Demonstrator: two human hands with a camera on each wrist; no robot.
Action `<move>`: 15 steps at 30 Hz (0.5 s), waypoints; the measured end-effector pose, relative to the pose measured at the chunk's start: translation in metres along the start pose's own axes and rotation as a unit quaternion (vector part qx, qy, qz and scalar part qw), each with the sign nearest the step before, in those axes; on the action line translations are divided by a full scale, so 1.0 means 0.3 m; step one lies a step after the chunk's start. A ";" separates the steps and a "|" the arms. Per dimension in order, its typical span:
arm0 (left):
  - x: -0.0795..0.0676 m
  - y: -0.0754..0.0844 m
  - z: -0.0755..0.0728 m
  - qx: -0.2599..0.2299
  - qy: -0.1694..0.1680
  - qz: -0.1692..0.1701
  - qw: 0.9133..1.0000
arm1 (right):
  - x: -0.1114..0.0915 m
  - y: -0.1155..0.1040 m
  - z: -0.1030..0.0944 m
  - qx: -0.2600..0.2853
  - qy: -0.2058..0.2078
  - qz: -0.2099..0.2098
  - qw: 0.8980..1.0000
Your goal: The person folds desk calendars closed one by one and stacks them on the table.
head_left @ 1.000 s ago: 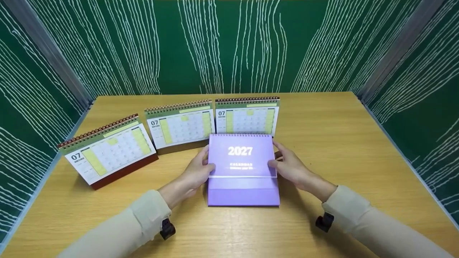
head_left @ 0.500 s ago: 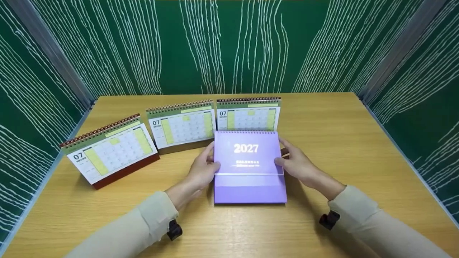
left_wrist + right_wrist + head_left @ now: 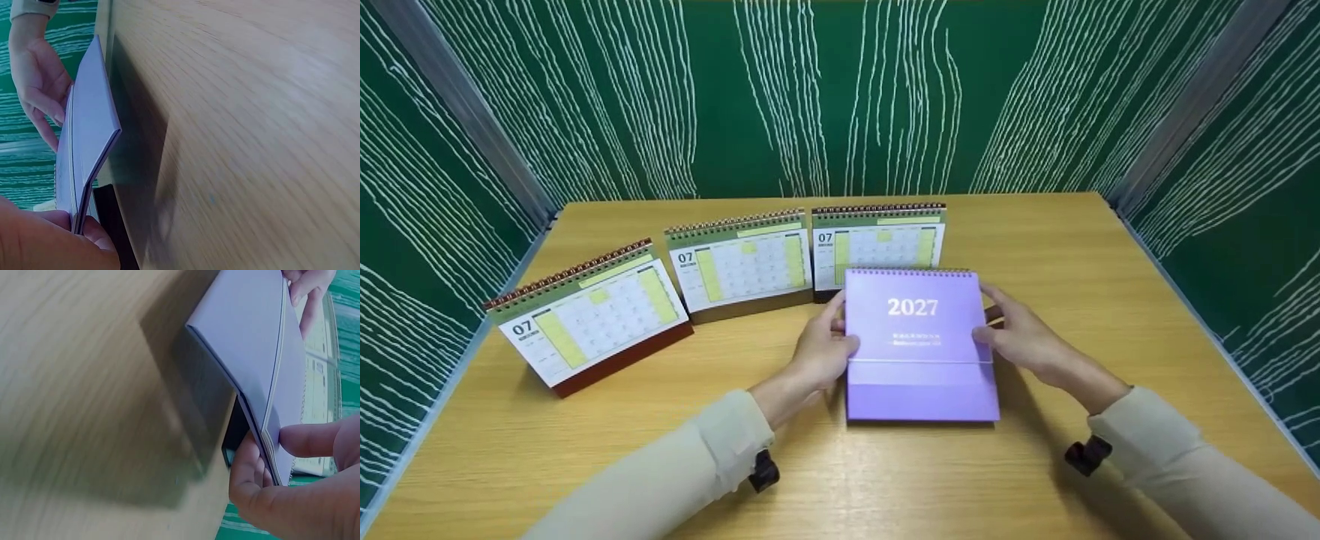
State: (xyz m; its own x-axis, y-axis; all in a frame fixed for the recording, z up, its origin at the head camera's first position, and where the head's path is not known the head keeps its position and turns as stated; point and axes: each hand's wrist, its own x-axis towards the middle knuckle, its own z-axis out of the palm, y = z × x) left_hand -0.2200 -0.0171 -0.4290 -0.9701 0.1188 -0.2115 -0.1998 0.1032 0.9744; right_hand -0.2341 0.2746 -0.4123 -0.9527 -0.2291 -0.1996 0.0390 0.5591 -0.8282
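A purple 2027 desk calendar [image 3: 921,326] with a spiral binding along its top is held between both hands, front cover facing me. My left hand [image 3: 819,351] pinches its left edge, thumb on the cover and fingers behind. On the opposite edge my right hand [image 3: 1024,337] grips in the same way; in the right wrist view its thumb [image 3: 309,440] presses the cover while the other fingers curl behind the pages. Both wrist views show the calendar's lower flap [image 3: 97,112] raised off the table, with a shadow beneath. It partly covers the rear right calendar.
Three spiral desk calendars opened to 07 stand in a bent row: one at left with a red base [image 3: 592,319], one in the middle [image 3: 742,262], one at the back [image 3: 877,240]. Green walls [image 3: 765,97] with white lines surround the wooden table [image 3: 1110,300].
Both hands have carried the purple calendar to the right and slightly farther back. More of the rear right calendar's left side shows now. The three standing calendars have stayed put.
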 end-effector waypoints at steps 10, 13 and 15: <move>0.025 0.038 0.117 0.010 -0.024 0.002 1.000 | -0.013 0.052 -0.126 -0.061 0.003 0.016 0.998; 0.035 0.049 0.156 -0.011 -0.026 -0.009 1.000 | -0.017 0.068 -0.166 -0.080 -0.006 0.027 0.996; 0.042 0.054 0.183 -0.020 -0.028 -0.011 0.999 | -0.021 0.081 -0.194 -0.089 -0.015 0.032 0.995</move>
State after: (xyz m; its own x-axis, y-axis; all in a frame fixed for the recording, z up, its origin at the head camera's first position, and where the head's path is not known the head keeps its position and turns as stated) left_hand -0.2280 0.0403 -0.4202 -0.9563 0.1721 -0.2363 -0.2281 0.0662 0.9714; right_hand -0.2446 0.3359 -0.4006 -0.9405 -0.2099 -0.2673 0.0438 0.7049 -0.7079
